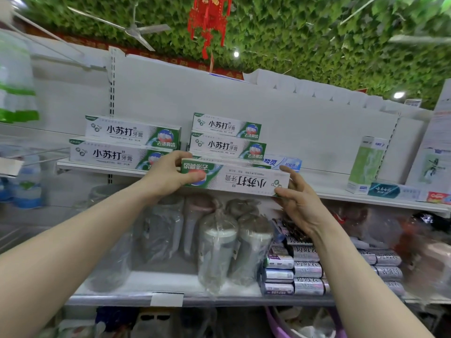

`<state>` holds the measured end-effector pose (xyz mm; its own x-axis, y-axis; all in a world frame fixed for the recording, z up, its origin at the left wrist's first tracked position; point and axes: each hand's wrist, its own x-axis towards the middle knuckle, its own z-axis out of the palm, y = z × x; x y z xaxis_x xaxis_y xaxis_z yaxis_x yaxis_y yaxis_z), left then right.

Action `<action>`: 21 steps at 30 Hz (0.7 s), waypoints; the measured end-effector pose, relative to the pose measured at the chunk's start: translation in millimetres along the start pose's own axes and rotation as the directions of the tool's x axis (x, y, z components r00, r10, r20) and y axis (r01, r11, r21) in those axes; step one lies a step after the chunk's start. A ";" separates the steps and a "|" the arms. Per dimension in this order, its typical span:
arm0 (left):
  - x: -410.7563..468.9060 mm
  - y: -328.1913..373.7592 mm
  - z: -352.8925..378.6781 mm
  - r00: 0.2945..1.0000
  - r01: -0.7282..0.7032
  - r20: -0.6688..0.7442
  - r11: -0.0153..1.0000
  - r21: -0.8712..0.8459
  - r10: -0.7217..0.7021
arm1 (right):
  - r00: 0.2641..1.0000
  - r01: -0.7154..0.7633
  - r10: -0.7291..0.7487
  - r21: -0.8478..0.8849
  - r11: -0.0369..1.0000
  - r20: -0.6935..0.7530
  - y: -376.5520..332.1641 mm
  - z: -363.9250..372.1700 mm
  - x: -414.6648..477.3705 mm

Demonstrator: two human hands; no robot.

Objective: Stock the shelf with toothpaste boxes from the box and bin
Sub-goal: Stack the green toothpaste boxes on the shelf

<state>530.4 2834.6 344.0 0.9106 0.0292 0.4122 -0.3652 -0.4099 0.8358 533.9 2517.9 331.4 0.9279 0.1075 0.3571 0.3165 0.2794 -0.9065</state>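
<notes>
With left hand gripping one end and right hand pinching the other, holds upside-down toothpaste box mid-frame at shelf front, likely to push it in.

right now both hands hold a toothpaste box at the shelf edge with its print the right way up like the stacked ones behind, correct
Not quite. The left hand and right hand do hold the toothpaste box at the shelf edge, but its print is upside down, unlike the stacked boxes behind. The head view shows it.
</notes>
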 end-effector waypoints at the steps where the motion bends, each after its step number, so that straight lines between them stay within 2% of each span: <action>1: 1.8 2.3 0.7 1.000 -0.018 -0.009 0.999 -0.045 0.017 | 1.000 0.016 -0.016 -0.025 1.000 0.008 -1.6 0.0 1.4; 7: 13.0 19.2 2.1 0.991 -0.124 -0.061 0.991 -0.055 0.121 | 0.997 0.074 -0.070 -0.124 0.990 0.033 -6.6 -1.1 15.6; 12: 28.1 24.8 4.7 0.984 -0.150 -0.101 0.988 -0.037 0.146 | 0.992 0.129 -0.129 -0.113 0.985 0.006 -17.9 -1.7 33.7; 17: 49.4 30.2 8.8 0.981 -0.155 -0.138 0.982 -0.109 0.139 | 0.984 0.166 -0.167 -0.015 0.986 -0.067 -31.1 14.2 49.1; 21: 57.4 37.0 13.5 0.982 -0.146 -0.144 0.977 -0.156 0.124 | 0.975 0.190 -0.156 0.225 0.956 -0.160 -39.0 27.0 58.8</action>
<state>571.8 2808.8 393.7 0.8210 0.1095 0.5603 -0.5198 -0.2628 0.8129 570.9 2539.1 393.9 0.8867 -0.0913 0.4532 0.4340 0.5021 -0.7480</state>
